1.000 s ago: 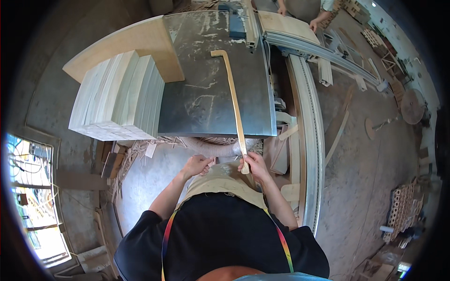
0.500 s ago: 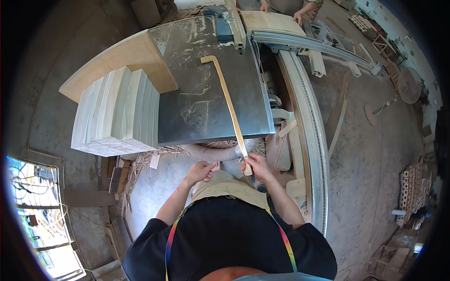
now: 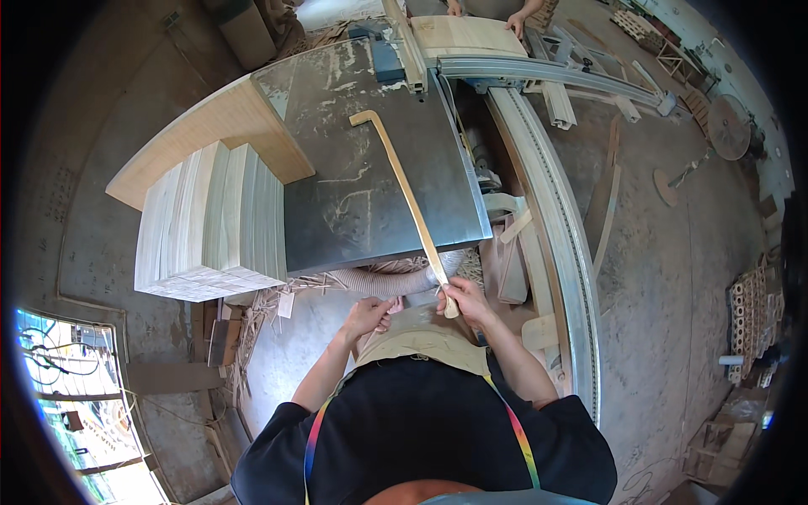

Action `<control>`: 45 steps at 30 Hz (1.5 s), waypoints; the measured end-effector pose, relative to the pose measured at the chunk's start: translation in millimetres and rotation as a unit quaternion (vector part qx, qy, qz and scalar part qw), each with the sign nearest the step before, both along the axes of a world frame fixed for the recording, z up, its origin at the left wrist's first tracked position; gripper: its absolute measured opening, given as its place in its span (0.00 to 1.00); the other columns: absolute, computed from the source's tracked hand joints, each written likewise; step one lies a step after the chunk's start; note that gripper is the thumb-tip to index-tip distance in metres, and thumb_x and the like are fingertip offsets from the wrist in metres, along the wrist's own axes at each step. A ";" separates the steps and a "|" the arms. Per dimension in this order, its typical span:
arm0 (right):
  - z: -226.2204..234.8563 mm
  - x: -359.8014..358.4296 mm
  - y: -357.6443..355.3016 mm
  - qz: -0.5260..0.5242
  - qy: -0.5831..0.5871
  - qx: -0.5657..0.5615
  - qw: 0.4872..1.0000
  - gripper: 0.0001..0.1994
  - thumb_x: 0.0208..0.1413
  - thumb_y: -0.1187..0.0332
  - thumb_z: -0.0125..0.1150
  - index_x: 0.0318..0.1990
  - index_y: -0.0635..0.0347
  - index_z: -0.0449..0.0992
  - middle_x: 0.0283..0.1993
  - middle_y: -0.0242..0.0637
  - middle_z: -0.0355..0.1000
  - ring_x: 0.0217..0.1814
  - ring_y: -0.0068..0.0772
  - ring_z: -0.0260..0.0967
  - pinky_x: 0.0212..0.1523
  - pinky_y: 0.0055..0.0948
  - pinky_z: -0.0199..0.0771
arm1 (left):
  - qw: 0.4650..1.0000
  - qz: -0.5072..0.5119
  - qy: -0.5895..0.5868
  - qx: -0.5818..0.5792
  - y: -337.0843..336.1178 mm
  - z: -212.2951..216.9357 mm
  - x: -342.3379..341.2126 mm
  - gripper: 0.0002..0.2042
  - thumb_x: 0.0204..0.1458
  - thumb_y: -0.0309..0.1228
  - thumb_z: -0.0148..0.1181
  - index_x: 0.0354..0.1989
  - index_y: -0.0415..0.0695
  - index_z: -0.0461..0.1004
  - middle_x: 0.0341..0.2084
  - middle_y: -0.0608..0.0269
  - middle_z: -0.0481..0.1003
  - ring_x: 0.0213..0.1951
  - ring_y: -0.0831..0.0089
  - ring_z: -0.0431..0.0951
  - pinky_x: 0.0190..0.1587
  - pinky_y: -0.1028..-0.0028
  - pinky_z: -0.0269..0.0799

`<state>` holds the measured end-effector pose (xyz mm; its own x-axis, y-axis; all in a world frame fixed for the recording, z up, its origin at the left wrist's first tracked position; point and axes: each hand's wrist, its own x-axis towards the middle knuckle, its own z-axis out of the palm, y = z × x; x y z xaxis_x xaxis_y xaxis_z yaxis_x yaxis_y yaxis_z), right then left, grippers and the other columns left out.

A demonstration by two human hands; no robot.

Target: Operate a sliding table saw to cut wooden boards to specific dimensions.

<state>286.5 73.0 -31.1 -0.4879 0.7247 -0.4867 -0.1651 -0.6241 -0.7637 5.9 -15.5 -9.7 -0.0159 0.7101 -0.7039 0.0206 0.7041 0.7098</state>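
Observation:
A long wooden stick (image 3: 404, 181) with a hooked far end slants across the dark saw table (image 3: 328, 215). Its near end sticks out past the front edge, where my right hand (image 3: 465, 301) is wrapped round it. My left hand (image 3: 370, 316) is curled closed in front of my waist, apart from the stick; whether anything small sits in its fingers is hidden. On the left of the table stands a tight stack of pale wooden boards (image 3: 215, 223). Behind the stack leans a wide plywood panel (image 3: 198, 130).
Across the table, another person's hands (image 3: 515, 23) rest on a pale board (image 3: 467, 35). A long metal rail (image 3: 551, 219) runs along my right side. Below the front edge lie a ribbed hose (image 3: 379, 282) and wood offcuts (image 3: 261, 307). A metal fence (image 3: 547, 69) crosses the far right.
My view has shifted slightly, moving the scene within the picture. My right hand keeps its grip on the stick, and my left hand stays curled near my waist.

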 end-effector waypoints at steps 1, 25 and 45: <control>-0.5 0.2 0.2 -0.003 0.004 -0.004 1.000 0.10 0.70 0.72 0.54 0.53 0.70 0.72 0.36 0.38 0.76 0.26 0.28 0.76 0.30 0.26 0.82 | 1.000 -0.001 0.005 -0.001 0.6 1.3 0.9 0.21 0.68 0.43 0.59 0.34 0.32 0.73 0.26 0.54 0.77 0.23 0.71 0.77 0.26 0.77 0.74; 3.6 3.1 6.8 0.009 -0.005 -0.002 1.000 0.10 0.72 0.72 0.51 0.52 0.71 0.73 0.37 0.38 0.75 0.28 0.28 0.77 0.33 0.27 0.84 | 0.999 -0.032 0.011 0.004 13.5 -1.3 5.4 0.22 0.65 0.47 0.62 0.32 0.35 0.76 0.23 0.60 0.76 0.22 0.75 0.76 0.25 0.78 0.73; -3.3 -1.7 5.4 0.020 -0.006 0.022 1.000 0.10 0.72 0.72 0.51 0.52 0.71 0.73 0.37 0.38 0.76 0.28 0.29 0.76 0.33 0.27 0.82 | 0.999 -0.045 0.001 0.003 10.4 -4.2 1.0 0.24 0.65 0.49 0.61 0.31 0.36 0.75 0.23 0.60 0.76 0.22 0.75 0.76 0.25 0.79 0.73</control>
